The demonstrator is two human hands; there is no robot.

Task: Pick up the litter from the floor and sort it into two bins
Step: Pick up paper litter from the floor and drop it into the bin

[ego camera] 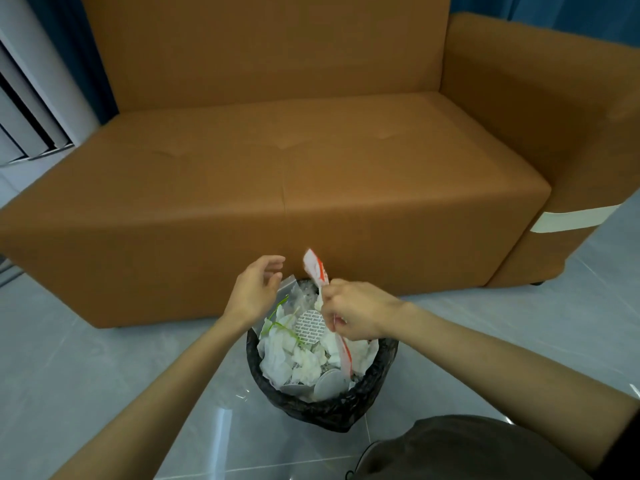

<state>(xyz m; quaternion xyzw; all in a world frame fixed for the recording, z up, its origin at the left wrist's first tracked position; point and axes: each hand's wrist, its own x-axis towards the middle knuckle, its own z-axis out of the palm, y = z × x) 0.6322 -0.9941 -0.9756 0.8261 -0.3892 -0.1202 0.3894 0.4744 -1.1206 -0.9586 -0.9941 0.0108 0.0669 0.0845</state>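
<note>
Round black-lined bin (pixel 320 407) on floor before brown leather sofa (pixel 311 168) — full of white crumpled paper. Right hand (pixel 353 315) above bin, gripping white-and-red plastic wrapper (pixel 317 268); left hand (pixel 254 291) over far rim — fingers relaxed, holding nothing.

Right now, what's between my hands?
Head view: between the left hand and right hand, only air; below the gap, in the bin, lie a clear bag and round printed seal.

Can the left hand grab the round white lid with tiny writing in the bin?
Probably yes: the left hand hovers open close by the round lid, which lies uncovered on top; the right hand, gripping a wrapper, is beside it.
</note>
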